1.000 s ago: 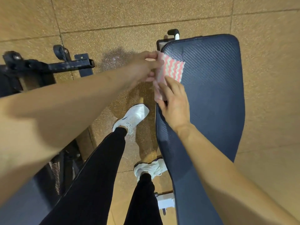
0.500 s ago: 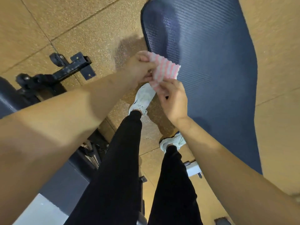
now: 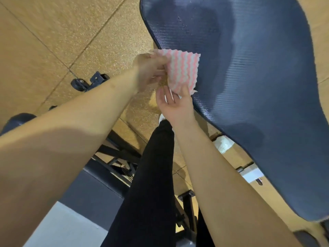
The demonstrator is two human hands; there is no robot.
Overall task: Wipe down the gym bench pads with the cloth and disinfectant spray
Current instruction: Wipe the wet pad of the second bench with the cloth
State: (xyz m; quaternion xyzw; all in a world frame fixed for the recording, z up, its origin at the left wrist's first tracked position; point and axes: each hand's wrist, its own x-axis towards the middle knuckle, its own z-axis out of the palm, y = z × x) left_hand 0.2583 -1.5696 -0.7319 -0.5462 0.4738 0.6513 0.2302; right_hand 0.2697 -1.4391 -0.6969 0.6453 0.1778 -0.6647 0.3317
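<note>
Far left: tan speckled rubber floor tiles (image 3: 44, 41), with a black metal frame foot (image 3: 87, 82) resting on them. Near left: a grey and white padded block (image 3: 85, 202). Centre: a leg in black trousers (image 3: 153, 175).

The left hand (image 3: 149, 70), slightly blurred, has its fingers curled and pinches the left edge of the pink and white zigzag-striped cloth (image 3: 181, 72). The right hand (image 3: 175, 106), palm up, grips the cloth's near edge with its fingertips.

The cloth is spread between both hands, over the left edge of the dark blue ribbed vinyl bench pad (image 3: 249, 86). Contact between cloth and pad cannot be determined. The pad fills the right side. A white shoe (image 3: 223, 144) shows at its near left edge.
</note>
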